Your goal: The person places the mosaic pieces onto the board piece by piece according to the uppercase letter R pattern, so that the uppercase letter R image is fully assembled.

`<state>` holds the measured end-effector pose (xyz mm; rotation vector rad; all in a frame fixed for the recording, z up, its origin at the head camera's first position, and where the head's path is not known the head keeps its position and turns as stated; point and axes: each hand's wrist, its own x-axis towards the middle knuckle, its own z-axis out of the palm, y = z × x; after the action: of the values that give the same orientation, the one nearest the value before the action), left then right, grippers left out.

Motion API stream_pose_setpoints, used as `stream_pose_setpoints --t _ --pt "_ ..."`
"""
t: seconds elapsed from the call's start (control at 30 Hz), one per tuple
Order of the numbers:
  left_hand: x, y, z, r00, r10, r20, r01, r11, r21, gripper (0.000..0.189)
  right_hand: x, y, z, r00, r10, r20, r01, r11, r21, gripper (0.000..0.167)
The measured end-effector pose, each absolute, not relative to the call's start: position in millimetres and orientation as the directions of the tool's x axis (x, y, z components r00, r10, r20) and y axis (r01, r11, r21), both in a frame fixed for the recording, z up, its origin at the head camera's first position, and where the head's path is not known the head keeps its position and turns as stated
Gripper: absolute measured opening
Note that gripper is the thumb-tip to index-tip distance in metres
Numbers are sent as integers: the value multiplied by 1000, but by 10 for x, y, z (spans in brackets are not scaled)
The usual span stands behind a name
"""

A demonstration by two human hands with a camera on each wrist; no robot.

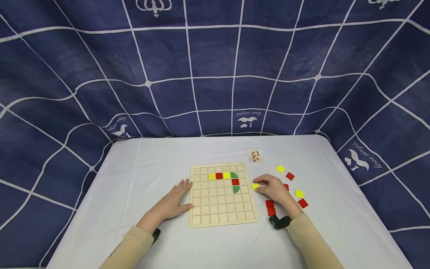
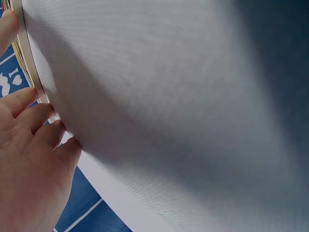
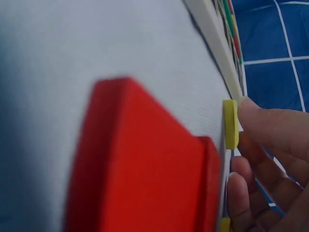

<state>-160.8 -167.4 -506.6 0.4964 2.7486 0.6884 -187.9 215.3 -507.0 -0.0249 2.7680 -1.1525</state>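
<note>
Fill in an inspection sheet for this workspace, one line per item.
Surface: white tabletop, with some shadow.
Job's things: wooden grid board bearing six coloured pieces, two each of yellow, red and green; small printed card beyond its far right corner.
Clutter: loose red tiles and yellow tiles scattered right of the board.
Hands: left hand touches the board's left edge; right hand pinches a yellow tile.
Cables: nothing seen.
Surroundings: blue cloth with white lines.

Small yellow tile (image 1: 255, 186) pinched in the right hand (image 1: 273, 189), just beside a pale wooden board (image 1: 218, 201).
The board lies flat, left hand (image 1: 173, 200) touching its left edge; six yellow, red and green pieces (image 1: 219, 176) sit in its square grid.
</note>
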Motion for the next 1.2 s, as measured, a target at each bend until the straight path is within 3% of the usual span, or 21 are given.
stream_pose_setpoints --t 0.2,0.67,1.2 --pt "-1611 -1676 -5070 -906 390 -163 267 827 496 83 -1865 2122 -5084 -993 -77 -90 6 727 -686 25" --pt "-1613 -1684 -5076 -907 386 -166 268 836 480 83 -1838 2060 -5034 -987 -19 -159 91 749 -656 26" --pt "-1604 -1692 -5080 -905 399 -151 283 827 486 82 -1802 1845 -4882 -991 -1 -134 105 617 -780 18"
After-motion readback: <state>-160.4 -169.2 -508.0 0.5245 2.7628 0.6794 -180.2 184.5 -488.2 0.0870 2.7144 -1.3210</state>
